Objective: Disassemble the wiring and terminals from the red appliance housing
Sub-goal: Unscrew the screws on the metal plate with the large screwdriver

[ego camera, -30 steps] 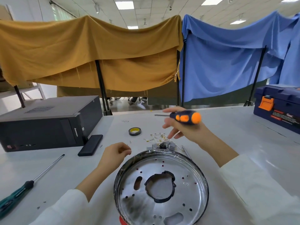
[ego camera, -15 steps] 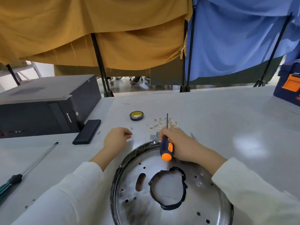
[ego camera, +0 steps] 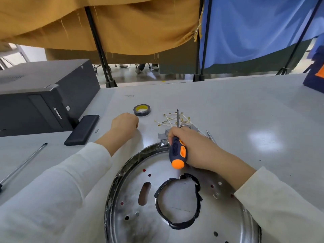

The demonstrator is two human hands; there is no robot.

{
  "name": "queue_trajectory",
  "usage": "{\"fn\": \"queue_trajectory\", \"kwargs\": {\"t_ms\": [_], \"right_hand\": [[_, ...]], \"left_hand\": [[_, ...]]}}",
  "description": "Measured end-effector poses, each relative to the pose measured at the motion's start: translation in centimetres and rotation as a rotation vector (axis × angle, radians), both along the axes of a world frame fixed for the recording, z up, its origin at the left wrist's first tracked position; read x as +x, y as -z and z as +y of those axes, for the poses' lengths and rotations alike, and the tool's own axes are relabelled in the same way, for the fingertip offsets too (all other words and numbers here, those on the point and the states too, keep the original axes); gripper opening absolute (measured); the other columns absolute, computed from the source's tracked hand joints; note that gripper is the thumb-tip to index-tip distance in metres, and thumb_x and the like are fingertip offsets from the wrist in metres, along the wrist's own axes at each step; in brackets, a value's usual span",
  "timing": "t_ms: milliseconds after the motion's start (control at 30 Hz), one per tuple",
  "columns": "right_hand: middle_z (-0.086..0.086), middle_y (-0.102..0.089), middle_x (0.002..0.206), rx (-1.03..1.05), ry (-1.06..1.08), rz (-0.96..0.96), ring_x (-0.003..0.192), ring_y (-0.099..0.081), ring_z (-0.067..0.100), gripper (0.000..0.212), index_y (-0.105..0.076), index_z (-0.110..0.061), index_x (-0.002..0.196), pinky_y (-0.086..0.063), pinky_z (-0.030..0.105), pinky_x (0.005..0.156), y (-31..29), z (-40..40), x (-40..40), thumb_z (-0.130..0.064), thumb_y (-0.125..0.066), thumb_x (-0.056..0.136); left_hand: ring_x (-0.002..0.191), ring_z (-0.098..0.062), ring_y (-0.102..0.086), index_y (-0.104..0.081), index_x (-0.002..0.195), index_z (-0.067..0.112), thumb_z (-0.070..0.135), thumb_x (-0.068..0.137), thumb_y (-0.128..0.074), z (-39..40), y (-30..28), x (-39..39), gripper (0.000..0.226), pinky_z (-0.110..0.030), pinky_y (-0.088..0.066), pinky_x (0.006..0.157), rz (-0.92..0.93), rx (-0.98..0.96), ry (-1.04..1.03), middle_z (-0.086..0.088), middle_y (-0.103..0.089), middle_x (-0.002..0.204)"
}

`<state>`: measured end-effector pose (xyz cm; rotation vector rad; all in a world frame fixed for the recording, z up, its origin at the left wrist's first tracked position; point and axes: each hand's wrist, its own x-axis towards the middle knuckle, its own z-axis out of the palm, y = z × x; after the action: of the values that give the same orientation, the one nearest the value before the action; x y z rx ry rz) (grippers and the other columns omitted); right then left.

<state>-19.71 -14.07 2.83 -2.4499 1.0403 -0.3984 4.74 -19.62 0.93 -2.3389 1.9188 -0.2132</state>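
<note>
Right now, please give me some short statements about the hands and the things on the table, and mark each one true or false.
1. The right hand grips a screwdriver with its tip pointing away from the person. True.
2. The left hand holds the tape roll. False: it lies fisted on the table, and the roll lies apart, just beyond it.
3. The loose wires lie beyond the metal pan. True.
4. The black computer stands on the person's right. False: it is on the left.
</note>
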Motion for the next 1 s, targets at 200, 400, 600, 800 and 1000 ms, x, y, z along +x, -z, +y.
{"fn": "queue_trajectory", "kwargs": {"t_ms": [200,400,600,800,1000], "right_hand": [[0.001,-0.049,0.105,0.011,0.001,-0.025,0.094,-0.046,0.019,0.038,-0.04,-0.034,0.097,-0.046,0.037,0.078,0.0,-0.2,0.1,-0.008,-0.06,0.081],[0.007,-0.05,0.113,0.256,0.084,-0.314,0.095,-0.052,0.02,0.068,-0.038,-0.027,0.109,-0.046,0.029,0.081,-2.2,-0.6,-0.4,-0.023,-0.087,0.063],[-0.004,-0.054,0.1,0.549,0.086,-0.471,0.073,-0.061,0.001,0.089,-0.039,-0.024,0.121,-0.049,0.016,0.07,-4.5,0.1,-2.6,-0.055,-0.085,0.051],[0.007,-0.037,0.083,0.935,0.203,-0.98,0.069,-0.046,0.022,0.081,-0.048,-0.01,0.087,-0.051,0.034,0.069,-4.5,0.0,-5.0,-0.079,-0.063,0.047],[0.011,-0.049,0.076,0.946,0.479,-0.967,0.066,-0.053,0.026,0.007,-0.055,-0.012,0.097,-0.049,0.027,0.046,-3.5,-0.8,-8.2,-0.018,-0.051,0.096]], "left_hand": [[0.099,-0.027,-0.058,-0.066,0.11,0.019,0.007,0.089,-0.05,0.7,0.2,0.2,0.028,-0.032,-0.049,0.078,0.05,-0.017,-0.024,-0.005,-0.061,0.111],[0.105,-0.027,-0.057,-0.051,0.131,0.026,0.012,0.093,-0.052,3.4,0.4,0.5,0.04,-0.034,-0.048,0.075,0.11,-0.137,0.012,-0.004,-0.055,0.119],[0.078,-0.014,-0.064,-0.067,0.101,0.018,0.03,0.097,-0.048,7.2,-2.1,-1.6,0.022,-0.022,-0.051,0.069,0.915,-0.043,-0.012,0.002,-0.069,0.105],[0.094,0.001,-0.056,-0.064,0.107,0.031,0.058,0.091,-0.044,10.8,-3.0,-3.8,0.037,-0.016,-0.04,0.075,1.1,0.086,0.079,0.018,-0.063,0.104],[0.091,-0.002,-0.06,-0.062,0.102,0.034,0.033,0.095,-0.053,12.0,-2.4,-4.9,0.012,-0.012,-0.043,0.07,0.971,0.087,0.151,0.01,-0.065,0.103]]}}
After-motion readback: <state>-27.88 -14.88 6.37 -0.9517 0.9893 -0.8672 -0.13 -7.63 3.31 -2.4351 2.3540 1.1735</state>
